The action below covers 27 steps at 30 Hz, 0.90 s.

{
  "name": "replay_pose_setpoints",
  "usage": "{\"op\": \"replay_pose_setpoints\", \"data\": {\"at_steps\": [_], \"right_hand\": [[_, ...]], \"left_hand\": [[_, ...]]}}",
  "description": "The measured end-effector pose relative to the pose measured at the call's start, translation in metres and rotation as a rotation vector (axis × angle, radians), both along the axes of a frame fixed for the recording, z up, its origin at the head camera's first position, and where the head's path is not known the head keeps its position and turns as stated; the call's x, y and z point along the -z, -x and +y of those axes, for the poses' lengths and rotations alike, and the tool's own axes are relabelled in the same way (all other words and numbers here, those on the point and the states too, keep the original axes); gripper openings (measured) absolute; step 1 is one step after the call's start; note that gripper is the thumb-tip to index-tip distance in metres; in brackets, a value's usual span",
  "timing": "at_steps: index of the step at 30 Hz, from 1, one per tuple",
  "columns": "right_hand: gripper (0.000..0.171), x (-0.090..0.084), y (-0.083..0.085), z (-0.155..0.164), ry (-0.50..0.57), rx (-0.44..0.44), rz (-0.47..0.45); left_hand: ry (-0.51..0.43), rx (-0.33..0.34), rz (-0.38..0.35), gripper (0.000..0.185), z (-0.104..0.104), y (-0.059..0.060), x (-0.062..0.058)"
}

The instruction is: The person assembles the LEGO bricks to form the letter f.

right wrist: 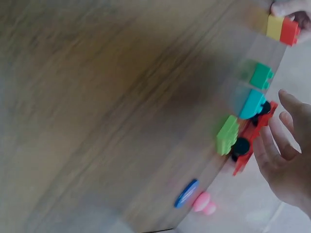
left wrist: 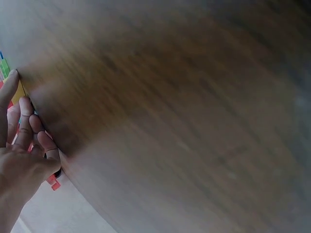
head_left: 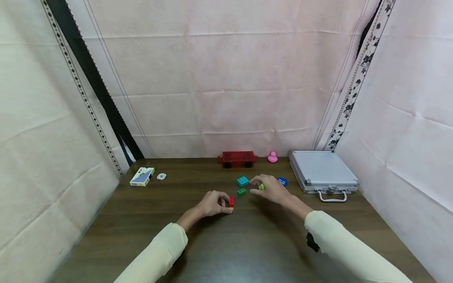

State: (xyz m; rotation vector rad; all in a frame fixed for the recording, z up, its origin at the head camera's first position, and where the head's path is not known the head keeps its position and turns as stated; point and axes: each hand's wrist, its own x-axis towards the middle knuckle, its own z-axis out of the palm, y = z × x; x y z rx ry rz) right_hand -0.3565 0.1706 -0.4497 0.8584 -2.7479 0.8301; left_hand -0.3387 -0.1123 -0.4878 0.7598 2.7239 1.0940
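Observation:
My left hand [head_left: 213, 203] pinches a red toy brick [head_left: 231, 201] that sits on a yellow brick [right wrist: 274, 27], low over the wooden table. My right hand [head_left: 269, 189] hovers with its fingers spread, thumb apart, around a lime-green brick [head_left: 261, 186]. In the right wrist view the lime-green brick [right wrist: 227, 135] lies clear of those fingers. To the left of the right hand are a turquoise brick [head_left: 242, 181] and, nearer me, a small green brick [head_left: 242, 192]. The left wrist view shows the left hand [left wrist: 24, 141] at its edge, hiding most of the bricks.
At the back stand a red wagon [head_left: 238, 159] and a pink duck [head_left: 272, 157]. A blue disc [head_left: 282, 181] lies behind my right hand. A silver case [head_left: 323, 171] is at the right. A card box [head_left: 142, 176] and a small white piece [head_left: 161, 176] lie far left.

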Motion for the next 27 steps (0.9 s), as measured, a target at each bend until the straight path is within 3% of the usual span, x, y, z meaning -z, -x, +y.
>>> {"op": "replay_pose_setpoints", "data": {"at_steps": [13, 20, 27], "right_hand": [[0.048, 0.022, 0.012, 0.018, -0.060, 0.201, -0.015], [0.046, 0.028, 0.012, 0.019, -0.083, 0.213, -0.079], [0.050, 0.028, 0.012, 0.019, -0.077, 0.220, -0.075]], "left_hand": [[-0.002, 0.009, 0.012, 0.038, 0.000, -0.003, 0.000], [0.002, 0.017, -0.010, 0.043, -0.001, -0.003, -0.002], [0.006, 0.040, 0.016, 0.047, -0.002, -0.001, -0.003]]}}
